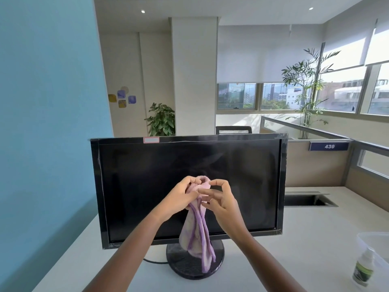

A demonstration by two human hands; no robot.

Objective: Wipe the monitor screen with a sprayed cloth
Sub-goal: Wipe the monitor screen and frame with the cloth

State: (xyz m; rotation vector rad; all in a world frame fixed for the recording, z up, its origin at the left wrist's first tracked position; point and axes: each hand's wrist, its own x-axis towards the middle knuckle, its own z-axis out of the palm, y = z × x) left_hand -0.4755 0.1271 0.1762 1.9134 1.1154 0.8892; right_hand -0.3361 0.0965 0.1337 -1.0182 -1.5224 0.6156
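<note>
The soft pink and cream cloth point(197, 232) with purple stripes hangs at the centre of the frame, in front of the lower middle of the dark screen of the black flat monitor point(147, 186). Its top is bunched into a small pink wad; the rest trails down in loose folds past the bottom bezel to the round black stand base point(185, 268). The left hand point(179, 199) has its grip closed round the bunched top from the left, fingers curled into the fabric. The right hand point(223, 205) meets it from the right, thumb and bent fingers pinching the same wad. Both forearms rise from the bottom edge. The monitor stands on a pale grey surface point(294, 249), a black cable point(153, 261) running left from its base. At lower right stand a small white spray bottle point(363, 268) with a green label and, just behind it, a clear plastic container point(376, 247). A blue wall point(48, 102) fills the left; at right a partition bears a blue sign point(329, 146) reading 439, with windows and leafy plants behind.
</note>
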